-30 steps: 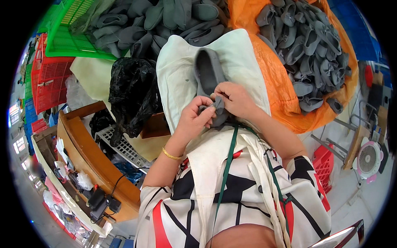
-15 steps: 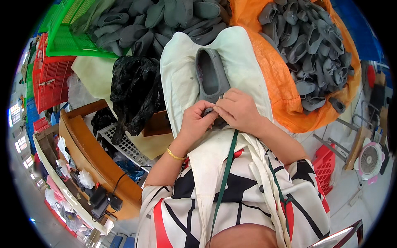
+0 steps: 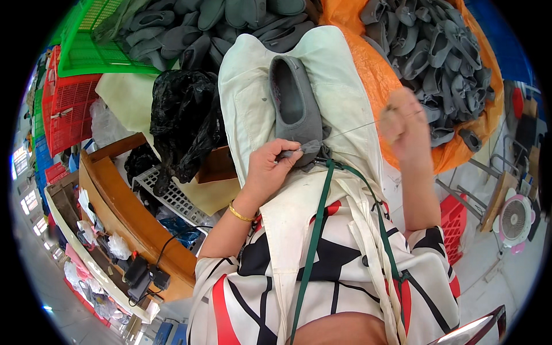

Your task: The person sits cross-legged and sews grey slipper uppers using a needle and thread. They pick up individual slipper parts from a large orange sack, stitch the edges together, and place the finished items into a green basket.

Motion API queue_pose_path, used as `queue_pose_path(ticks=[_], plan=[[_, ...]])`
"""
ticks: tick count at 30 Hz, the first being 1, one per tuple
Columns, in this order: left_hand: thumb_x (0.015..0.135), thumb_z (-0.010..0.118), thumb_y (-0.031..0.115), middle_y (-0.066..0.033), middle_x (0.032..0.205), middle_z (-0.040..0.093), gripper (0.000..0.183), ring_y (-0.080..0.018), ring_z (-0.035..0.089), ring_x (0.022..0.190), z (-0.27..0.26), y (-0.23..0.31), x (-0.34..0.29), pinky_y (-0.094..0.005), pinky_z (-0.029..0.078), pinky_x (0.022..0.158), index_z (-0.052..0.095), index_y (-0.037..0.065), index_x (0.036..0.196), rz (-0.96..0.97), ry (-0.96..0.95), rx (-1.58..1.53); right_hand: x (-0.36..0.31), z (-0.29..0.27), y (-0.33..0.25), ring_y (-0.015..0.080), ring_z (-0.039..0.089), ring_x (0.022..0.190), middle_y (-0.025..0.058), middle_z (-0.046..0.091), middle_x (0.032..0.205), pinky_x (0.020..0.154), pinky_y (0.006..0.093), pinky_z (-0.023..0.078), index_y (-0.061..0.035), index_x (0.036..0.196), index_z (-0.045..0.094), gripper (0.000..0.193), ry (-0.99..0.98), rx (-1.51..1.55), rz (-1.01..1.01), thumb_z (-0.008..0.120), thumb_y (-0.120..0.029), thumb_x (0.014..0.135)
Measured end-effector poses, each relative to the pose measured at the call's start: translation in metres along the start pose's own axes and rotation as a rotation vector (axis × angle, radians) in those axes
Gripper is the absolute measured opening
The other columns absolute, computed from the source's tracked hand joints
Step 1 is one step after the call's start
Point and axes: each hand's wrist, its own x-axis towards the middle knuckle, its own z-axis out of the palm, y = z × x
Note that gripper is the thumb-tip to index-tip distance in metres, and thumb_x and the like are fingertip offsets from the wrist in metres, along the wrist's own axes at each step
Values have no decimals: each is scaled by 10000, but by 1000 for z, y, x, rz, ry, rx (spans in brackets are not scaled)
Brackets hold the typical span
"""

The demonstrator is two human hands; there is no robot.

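Observation:
A grey slip-on shoe point(image 3: 303, 131) lies on the pale cloth point(image 3: 345, 98) over my lap, its toe end toward me. My left hand point(image 3: 268, 167) is closed at the toe, thumb and fingers pinching a small grey fabric bow point(image 3: 311, 147) against it. From there a thin, dark thread point(image 3: 355, 127) runs taut up to the right. At its far end my right hand point(image 3: 408, 123) is raised, closed and smeared by motion, in front of the orange bag. Whether a needle is in those fingers is too blurred to make out.
Grey shoes point(image 3: 230, 17) are heaped beyond my knees, beside a green basket point(image 3: 92, 52). An orange bag point(image 3: 368, 69) at right holds many grey pieces. A black plastic bag point(image 3: 187, 109) and wooden drawers point(image 3: 126, 213) stand left. A fan point(image 3: 515, 221) is at far right.
My right hand has left the shoe's toe and swung out to the right and up, drawing the thread straight. My left hand stays at the toe, pinching the bow.

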Motion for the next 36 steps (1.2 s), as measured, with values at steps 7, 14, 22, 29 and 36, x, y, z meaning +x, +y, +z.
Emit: queue_pose_path(ticks=[7,14,22,29,36], plan=[[879,718,22,35,857,654,117,-32,524,770,-4,-6,9,-193,442,708,693,20,993,-58,33,-53,13,-49,-33,56,428,595,-39,439,641,518,206,347,-37,974,577,194,74,248,-223,547,-224,1016],[859,728,17,18,852,659,136,-46,548,762,-16,7,16,-211,459,696,692,25,990,34,-77,61,12,27,67,86,549,642,-8,588,746,605,222,476,-44,1068,615,129,-193,-214,208,591,-140,985],[743,744,7,-87,882,703,227,-276,654,766,-12,-9,-2,-327,528,647,677,79,948,461,62,412,5,43,78,49,502,600,-3,623,738,552,238,425,-40,1005,656,119,-403,-771,239,598,-135,964],[649,729,-49,-54,904,714,358,-249,678,780,-6,-15,-4,-324,557,665,661,85,974,644,158,485,-4,53,66,350,647,724,165,668,818,661,390,517,-73,1012,669,151,-524,-1176,-20,596,-124,891],[634,728,-54,-51,904,714,378,-238,683,774,-5,-14,-5,-310,560,664,657,82,980,654,194,495,3,53,64,355,652,738,157,679,825,671,413,520,-78,1017,675,163,-588,-1237,-16,593,-131,886]])
